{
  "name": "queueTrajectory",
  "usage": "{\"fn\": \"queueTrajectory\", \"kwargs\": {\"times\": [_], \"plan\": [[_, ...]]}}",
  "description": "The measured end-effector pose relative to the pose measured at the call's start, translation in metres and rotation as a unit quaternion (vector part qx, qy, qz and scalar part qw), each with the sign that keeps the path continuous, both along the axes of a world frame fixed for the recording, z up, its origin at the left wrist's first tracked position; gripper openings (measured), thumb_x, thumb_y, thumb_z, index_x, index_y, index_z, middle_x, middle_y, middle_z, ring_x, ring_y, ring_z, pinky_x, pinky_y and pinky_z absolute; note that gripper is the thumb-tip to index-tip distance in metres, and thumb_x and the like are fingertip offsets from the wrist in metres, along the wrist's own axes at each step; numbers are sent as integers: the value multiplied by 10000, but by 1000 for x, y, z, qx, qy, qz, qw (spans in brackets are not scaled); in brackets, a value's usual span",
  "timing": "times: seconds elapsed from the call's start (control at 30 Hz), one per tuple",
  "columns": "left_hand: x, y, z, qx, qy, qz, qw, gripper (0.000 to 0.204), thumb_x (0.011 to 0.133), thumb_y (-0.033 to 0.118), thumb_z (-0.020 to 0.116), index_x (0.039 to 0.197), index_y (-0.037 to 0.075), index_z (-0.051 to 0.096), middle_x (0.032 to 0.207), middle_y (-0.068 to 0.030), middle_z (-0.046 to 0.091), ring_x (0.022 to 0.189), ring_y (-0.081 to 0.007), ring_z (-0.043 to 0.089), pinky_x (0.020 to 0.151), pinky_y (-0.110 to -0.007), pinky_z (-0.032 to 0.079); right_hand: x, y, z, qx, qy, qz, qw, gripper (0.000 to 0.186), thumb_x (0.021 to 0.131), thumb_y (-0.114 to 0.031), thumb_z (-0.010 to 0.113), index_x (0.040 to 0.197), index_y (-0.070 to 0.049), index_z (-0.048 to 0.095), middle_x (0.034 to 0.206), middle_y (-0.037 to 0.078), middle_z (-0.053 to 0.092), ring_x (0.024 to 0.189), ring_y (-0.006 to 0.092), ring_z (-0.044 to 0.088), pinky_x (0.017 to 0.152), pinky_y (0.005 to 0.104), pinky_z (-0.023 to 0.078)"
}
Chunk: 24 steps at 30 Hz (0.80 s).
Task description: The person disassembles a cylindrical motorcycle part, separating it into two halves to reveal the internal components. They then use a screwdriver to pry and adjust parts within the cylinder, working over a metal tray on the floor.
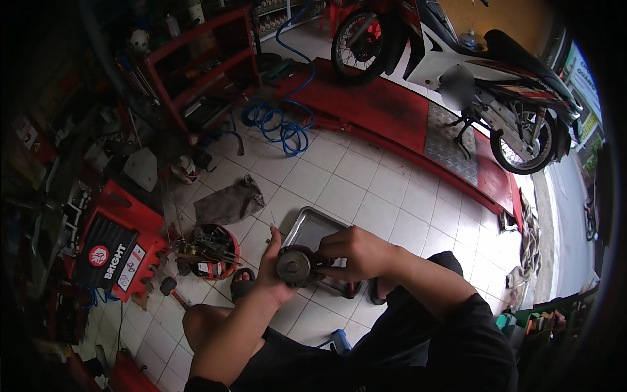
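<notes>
My left hand (273,277) is closed around a round, dull metal part (292,266) with a central boss, its thumb pointing up along the side. My right hand (349,255) has curled fingers at the right side of that part; what they grip is hidden. Beneath both hands a shallow steel tray (307,216) lies on the tiled floor, its near half partly covered by them.
A red bucket of tools (228,245) and a red machine (117,242) are at left, with a grey rag (228,199) and blue hose (287,137) beyond. A red cart (202,91) stands behind. A motorbike (503,59) stands on a red lift platform (379,104).
</notes>
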<state>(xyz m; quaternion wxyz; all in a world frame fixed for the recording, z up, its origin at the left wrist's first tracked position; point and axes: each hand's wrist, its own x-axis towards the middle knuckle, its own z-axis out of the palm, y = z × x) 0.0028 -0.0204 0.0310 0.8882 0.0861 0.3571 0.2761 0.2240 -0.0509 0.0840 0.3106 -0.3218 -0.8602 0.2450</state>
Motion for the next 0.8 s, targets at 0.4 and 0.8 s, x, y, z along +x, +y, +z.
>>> {"fn": "queueTrajectory", "kwargs": {"times": [0.4, 0.8], "plan": [[1, -1, 3, 8, 16, -17, 1000, 847, 910, 827, 424, 1019, 24, 672, 1048, -200, 689, 1008, -382, 675, 895, -584, 539, 2, 1, 8, -17, -4, 21, 1000, 241, 805, -184, 822, 884, 7, 698, 759, 137, 655, 690, 343, 669, 619, 432, 526], [-2, -2, 2, 15, 9, -19, 1000, 804, 924, 805, 433, 961, 43, 686, 983, -174, 706, 978, -371, 683, 867, -586, 542, 1, 2, 6, -13, -14, 30, 999, 247, 812, -190, 820, 873, 7, 686, 792, 147, 673, 700, 353, 671, 626, 435, 532]]}}
